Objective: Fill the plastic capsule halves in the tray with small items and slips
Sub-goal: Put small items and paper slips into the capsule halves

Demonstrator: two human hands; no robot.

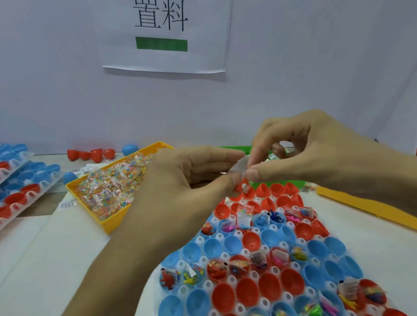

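A white tray [228,256] of red and blue capsule halves fills the lower right; several halves hold small colourful toys and slips, others are bare. Above the tray's far rows, my left hand [189,175] and my right hand [306,150] meet and together pinch a small clear packet [242,167] between thumbs and forefingers. A second small packet [245,187] hangs just below my fingers. A yellow bin [109,224] of clear packets with coloured beads sits left of my left hand.
Stacked trays of red and blue halves [13,182] lie at the far left. Loose red [91,154] and blue [129,149] capsule halves sit by the wall. A green bin [236,148] lies behind my hands, a yellow bin edge [374,209] at right. A paper sign [167,32] hangs on the wall.
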